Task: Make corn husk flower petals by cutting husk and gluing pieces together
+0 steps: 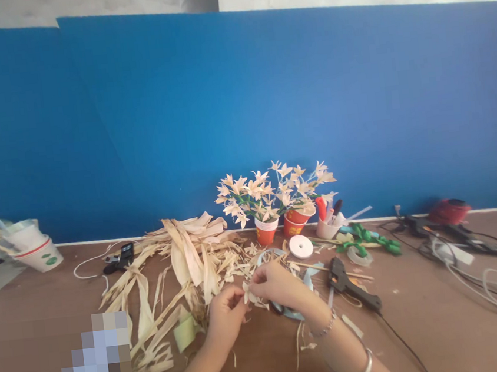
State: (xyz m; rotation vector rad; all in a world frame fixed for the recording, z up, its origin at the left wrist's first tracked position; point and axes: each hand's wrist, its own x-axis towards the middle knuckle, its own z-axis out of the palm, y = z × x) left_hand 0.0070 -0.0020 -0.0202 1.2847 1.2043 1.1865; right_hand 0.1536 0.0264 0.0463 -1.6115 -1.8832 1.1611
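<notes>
Both hands meet over the brown table, near the middle of the head view. My left hand has its fingers pinched at the left side of a small pale husk flower. From the right, my right hand pinches the same flower between thumb and fingers. Dry husks lie in a heap to the left and behind the hands. Scissors, partly hidden under my right wrist, show a dark handle. A black glue gun rests to the right of my right hand.
Orange paper cups of finished pale flowers stand at the back, beside a white spool and a cup of tools. Green wrapped stems lie right of them. Cables cross the far right. White cups stand far left.
</notes>
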